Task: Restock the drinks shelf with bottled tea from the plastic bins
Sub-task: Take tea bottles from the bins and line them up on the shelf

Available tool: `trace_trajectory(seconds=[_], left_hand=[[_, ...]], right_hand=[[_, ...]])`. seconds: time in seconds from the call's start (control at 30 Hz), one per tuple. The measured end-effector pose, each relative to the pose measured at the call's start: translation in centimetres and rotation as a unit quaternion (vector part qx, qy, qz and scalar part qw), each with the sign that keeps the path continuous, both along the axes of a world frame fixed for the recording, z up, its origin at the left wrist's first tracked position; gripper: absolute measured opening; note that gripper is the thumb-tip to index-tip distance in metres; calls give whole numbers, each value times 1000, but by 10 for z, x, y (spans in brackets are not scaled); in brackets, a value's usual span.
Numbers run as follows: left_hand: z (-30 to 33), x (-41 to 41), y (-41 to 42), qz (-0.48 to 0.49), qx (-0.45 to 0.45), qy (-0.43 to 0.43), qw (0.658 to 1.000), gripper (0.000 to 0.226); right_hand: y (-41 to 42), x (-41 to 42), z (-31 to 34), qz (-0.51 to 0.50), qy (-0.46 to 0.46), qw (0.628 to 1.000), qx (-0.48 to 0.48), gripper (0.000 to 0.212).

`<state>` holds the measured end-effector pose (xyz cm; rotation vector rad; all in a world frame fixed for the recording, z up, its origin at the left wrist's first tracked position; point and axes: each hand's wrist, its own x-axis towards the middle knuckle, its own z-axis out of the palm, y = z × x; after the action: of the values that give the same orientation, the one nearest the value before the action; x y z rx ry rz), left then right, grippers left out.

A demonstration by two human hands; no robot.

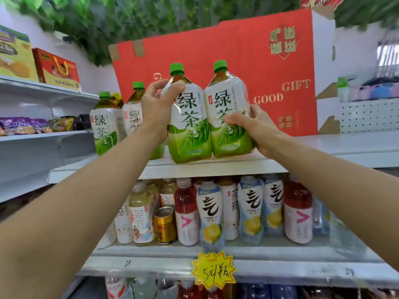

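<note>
Two large plastic tea bottles, left one point(190, 117) and right one point(230, 113): bright green caps, amber-brown at the shoulders, white labels with dark green characters, leaf-green pattern fading to lime at the base. Same colouring on two further green-capped tea bottles point(104, 124) to the left. Behind, a big red cardboard gift box point(216, 61) with gold lettering and white side panel. White metal shelf point(216, 165) beneath. Lower row: red-filled bottles with white labels and pink chevrons point(186, 214), pale blue bottles with black brushstroke and yellow fruit print point(210, 214), a gold can point(164, 226). Yellow starburst price tag point(213, 270), red-edged, black handwriting. Purple snack packets point(23, 124) far left.
</note>
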<state>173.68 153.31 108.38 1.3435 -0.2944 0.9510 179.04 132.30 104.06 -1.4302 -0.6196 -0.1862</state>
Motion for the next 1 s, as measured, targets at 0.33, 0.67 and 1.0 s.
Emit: trace_trajectory(seconds=[0.33,0.67,1.0], left_hand=[[-7,34,9,46,121,-30,991,49],[-55,23,14,146,246,7,958,90],[-64,13,21,106,276,69,953,101]], right_hand=[[-3,32,-7,31,8,999,-38,64],[7,27,-19,-100,-110,986,-71,59],[19,31,-26,-148,-136,977,-65,81]])
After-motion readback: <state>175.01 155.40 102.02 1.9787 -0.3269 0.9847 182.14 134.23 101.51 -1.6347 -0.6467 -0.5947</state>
